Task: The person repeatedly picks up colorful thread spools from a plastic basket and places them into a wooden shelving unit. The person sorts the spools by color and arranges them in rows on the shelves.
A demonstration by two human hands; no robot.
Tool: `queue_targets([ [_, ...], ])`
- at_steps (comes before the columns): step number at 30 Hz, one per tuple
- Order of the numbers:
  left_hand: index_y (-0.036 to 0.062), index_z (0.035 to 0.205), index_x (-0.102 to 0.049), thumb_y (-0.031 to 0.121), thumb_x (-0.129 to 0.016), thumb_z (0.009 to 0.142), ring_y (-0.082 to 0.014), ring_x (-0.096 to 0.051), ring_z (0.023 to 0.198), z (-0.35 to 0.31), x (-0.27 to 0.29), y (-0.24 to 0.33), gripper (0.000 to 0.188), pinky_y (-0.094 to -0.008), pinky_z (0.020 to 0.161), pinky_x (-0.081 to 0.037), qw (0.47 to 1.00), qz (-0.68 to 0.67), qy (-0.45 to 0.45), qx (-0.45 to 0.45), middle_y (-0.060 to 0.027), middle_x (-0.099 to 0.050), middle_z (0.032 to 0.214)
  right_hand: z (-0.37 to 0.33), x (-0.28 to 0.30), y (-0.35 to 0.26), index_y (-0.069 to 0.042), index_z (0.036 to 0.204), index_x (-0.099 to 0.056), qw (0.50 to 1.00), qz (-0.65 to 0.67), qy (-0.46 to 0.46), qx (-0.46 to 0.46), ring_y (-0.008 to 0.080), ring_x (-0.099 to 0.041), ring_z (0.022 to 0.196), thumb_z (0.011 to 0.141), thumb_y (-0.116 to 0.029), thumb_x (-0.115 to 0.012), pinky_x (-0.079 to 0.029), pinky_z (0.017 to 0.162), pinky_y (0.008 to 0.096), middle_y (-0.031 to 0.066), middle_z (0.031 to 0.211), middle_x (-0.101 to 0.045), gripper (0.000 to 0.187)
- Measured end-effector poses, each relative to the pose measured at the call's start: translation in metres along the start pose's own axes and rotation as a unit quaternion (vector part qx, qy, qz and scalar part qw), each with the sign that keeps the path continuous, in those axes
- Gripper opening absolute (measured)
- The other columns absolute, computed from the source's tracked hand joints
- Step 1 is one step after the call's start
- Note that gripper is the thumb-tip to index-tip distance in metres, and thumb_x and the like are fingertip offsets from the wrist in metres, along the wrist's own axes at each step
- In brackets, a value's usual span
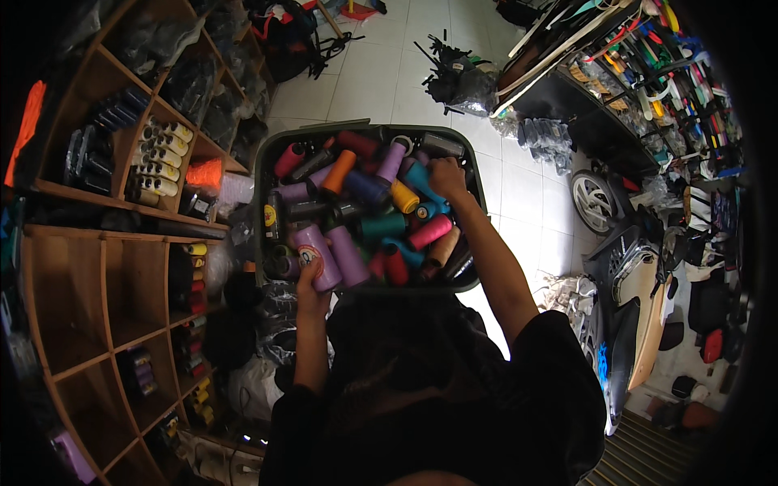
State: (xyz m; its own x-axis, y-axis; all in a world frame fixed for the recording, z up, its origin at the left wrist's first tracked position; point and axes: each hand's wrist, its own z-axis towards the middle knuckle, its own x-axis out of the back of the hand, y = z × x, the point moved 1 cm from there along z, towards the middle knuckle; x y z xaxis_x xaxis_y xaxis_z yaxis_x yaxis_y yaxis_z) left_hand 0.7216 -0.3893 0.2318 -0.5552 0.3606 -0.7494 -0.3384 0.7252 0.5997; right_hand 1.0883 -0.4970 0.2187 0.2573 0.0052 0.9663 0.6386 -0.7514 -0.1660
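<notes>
A dark green bin (475,278) in front of me is heaped with thread spools in many colours. My left hand (312,279) is closed round a light purple thread spool (317,247) with a round label, tilted over the bin's near left side. Another purple spool (348,256) lies just right of it. My right hand (447,180) reaches into the far right of the bin, its fingers curled down among the spools; what they grip is hidden. Beside it lie a teal-blue spool (419,178), a yellow spool (404,196) and a pink spool (429,232).
Wooden cubbyhole shelves (105,235) on the left hold spools and bagged goods. A scooter (620,267) stands at the right. Behind it a rack (640,73) carries colourful strips and zippers. Black bundles (458,73) lie on the white tiled floor (373,81) beyond the bin.
</notes>
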Motion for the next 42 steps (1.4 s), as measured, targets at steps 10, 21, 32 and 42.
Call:
queue_targets([
  [10, 0.0017, 0.132, -0.052, 0.029, -0.060, 0.094, -0.0209, -0.057, 0.119, 0.007, -0.016, -0.019, 0.048, -0.0377, 0.101, -0.045, 0.995, -0.002, -0.044, 0.088, -0.0099, -0.059, 0.126, -0.143, 0.014, -0.045, -0.004, 0.118, -0.062, 0.903, 0.427, -0.005, -0.050, 0.0228, -0.060, 0.115, 0.090, -0.021, -0.070, -0.046, 0.099, 0.0342, 0.0123, 0.123, -0.063, 0.033],
  [21, 0.0020, 0.129, -0.050, 0.020, -0.075, 0.088, -0.0184, -0.064, 0.103, 0.025, -0.056, -0.012, 0.052, -0.0310, 0.087, -0.052, 0.961, 0.264, 0.009, 0.082, -0.0091, -0.062, 0.111, -0.198, -0.010, -0.062, 0.002, 0.133, -0.051, 0.866, 0.498, -0.031, -0.034, 0.0231, -0.061, 0.111, 0.090, -0.036, -0.074, -0.049, 0.097, 0.0362, 0.0152, 0.117, -0.064, 0.062],
  [32, 0.0002, 0.135, -0.044, 0.022, -0.082, 0.077, -0.0367, -0.055, 0.115, 0.049, -0.019, 0.011, 0.072, -0.0478, 0.099, -0.044, 0.546, 0.776, 0.030, -0.315, -0.0221, -0.052, 0.131, -0.172, -0.001, 0.011, 0.005, 0.122, -0.056, 0.787, 0.588, 0.085, -0.166, 0.0239, -0.066, 0.101, 0.087, -0.048, -0.073, -0.054, 0.079, 0.0350, 0.0175, 0.103, -0.066, 0.066],
  [42, 0.0017, 0.136, -0.047, 0.026, -0.083, 0.080, -0.0210, -0.061, 0.105, 0.020, -0.101, -0.077, 0.071, -0.0346, 0.091, -0.050, 0.829, 0.525, -0.193, 0.009, -0.0127, -0.060, 0.121, -0.183, 0.002, -0.018, 0.002, 0.128, -0.059, 0.846, 0.528, -0.048, -0.050, 0.0393, -0.061, 0.109, 0.083, -0.054, -0.074, -0.050, 0.094, 0.0371, 0.0283, 0.130, -0.036, 0.073],
])
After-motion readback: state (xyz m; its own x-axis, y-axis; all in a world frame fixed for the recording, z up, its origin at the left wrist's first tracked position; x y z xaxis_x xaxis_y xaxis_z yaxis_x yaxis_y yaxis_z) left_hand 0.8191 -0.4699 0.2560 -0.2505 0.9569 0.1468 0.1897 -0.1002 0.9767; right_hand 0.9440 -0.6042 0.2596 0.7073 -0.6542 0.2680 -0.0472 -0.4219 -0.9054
